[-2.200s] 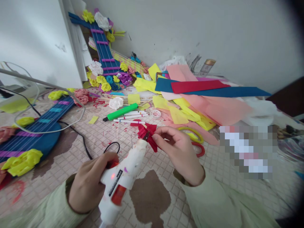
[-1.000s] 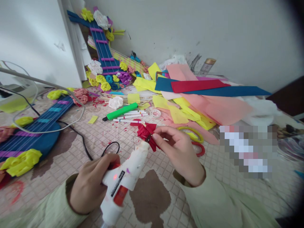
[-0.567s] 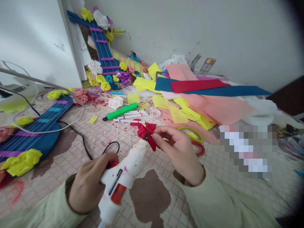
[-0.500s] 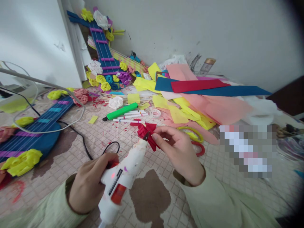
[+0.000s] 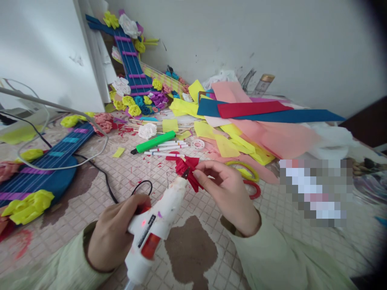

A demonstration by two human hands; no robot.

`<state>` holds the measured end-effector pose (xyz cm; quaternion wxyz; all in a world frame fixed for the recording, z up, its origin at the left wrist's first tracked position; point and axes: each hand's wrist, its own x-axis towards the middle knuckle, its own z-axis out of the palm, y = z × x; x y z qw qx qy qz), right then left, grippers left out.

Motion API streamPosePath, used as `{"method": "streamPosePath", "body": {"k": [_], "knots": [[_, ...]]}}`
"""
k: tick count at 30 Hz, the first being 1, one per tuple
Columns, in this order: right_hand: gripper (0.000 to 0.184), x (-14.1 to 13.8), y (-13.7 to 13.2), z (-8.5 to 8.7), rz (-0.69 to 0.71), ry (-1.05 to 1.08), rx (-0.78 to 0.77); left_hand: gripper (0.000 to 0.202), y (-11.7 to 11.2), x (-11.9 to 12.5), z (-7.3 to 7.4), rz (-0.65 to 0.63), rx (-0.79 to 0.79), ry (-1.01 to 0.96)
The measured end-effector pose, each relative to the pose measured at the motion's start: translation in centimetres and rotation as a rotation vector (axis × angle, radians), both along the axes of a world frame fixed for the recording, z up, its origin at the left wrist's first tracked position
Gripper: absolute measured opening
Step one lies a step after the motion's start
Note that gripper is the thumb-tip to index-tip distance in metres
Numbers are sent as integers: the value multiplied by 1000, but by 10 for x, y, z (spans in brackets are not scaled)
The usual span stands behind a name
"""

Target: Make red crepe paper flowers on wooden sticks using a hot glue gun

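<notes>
My left hand (image 5: 116,235) is wrapped around the handle of a white hot glue gun (image 5: 166,207), whose red light is lit. Its nozzle points up and to the right, and the tip meets a red crepe paper flower (image 5: 190,171). Between thumb and fingers, my right hand (image 5: 228,193) pinches the flower at its right side. The fingertips behind the paper are partly hidden. Scissors with yellow and red handles (image 5: 253,189) lie just beyond my right hand.
A green box cutter (image 5: 155,141) and several white sticks (image 5: 169,148) lie ahead. Blue paper guitars with paper flowers stand against the wall (image 5: 133,60) and lie at left (image 5: 57,173). Crepe paper sheets (image 5: 272,133) pile up at the back right. A cable (image 5: 105,181) crosses the left side.
</notes>
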<state>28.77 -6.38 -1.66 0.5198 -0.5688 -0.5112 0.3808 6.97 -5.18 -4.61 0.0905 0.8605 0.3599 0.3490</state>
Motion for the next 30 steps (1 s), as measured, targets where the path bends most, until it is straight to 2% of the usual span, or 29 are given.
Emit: {"method": "streamPosePath", "body": {"k": [9, 15, 17, 20, 22, 24, 30], "knots": [[11, 3, 5, -6, -15, -24, 22, 16, 1, -4, -5, 50, -72, -45], [17, 7, 8, -8, -41, -63, 60, 21, -3, 1, 5, 191, -193, -123], [18, 9, 10, -9, -56, -70, 73, 21, 1, -1, 7, 277, -213, -150], [19, 12, 13, -11, -57, -102, 78, 25, 19, -10, 7, 429, -257, -189], [21, 14, 15, -13, -72, -111, 86, 31, 37, -20, 7, 472, -274, -192], [21, 14, 16, -14, -82, -118, 106, 38, 58, -30, 6, 571, -352, -137], [24, 15, 18, -17, -81, -114, 136, 46, 112, -52, 3, 770, -312, -70]]}}
